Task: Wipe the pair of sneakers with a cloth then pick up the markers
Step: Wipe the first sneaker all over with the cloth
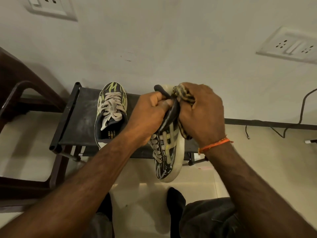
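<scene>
Gripping the sneaker at its heel collar, the left hand holds it in the air, tipped on its side, probably so the sole edge faces the cloth. The right hand has its fingers curled round that bunched cloth and presses it against the heel. The other sneaker sits upright on the dusty rack, seemingly waiting its turn. The markers are nowhere in view. The right hand hides the contact patch.

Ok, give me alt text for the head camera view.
A left hand grips a sneaker by its heel while the right hand presses a striped cloth against it. The second sneaker rests on a black rack.
</scene>
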